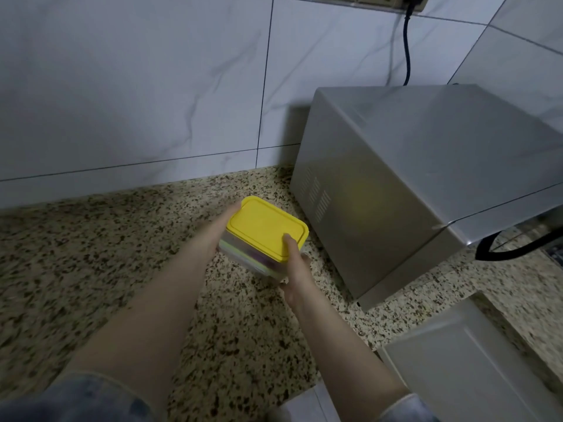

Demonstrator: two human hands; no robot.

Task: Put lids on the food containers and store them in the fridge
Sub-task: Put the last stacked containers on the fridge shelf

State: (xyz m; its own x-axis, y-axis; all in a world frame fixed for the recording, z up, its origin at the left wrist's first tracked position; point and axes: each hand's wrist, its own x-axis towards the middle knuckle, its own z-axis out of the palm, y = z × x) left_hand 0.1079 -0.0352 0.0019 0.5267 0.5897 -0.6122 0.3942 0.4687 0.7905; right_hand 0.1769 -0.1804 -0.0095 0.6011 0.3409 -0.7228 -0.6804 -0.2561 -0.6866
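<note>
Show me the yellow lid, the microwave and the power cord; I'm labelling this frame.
yellow lid (262, 228): head view, flat top.
microwave (426, 166): head view, top panel.
power cord (407, 41): head view, hanging stretch.

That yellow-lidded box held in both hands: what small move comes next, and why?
Probably lift the container off the countertop to carry it away: the yellow lid already sits on it, and the left hand and right hand hold opposite sides.

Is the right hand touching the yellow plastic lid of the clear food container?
Touching. The head view shows the thumb of the right hand lying on top of the yellow plastic lid near its front edge.
</note>
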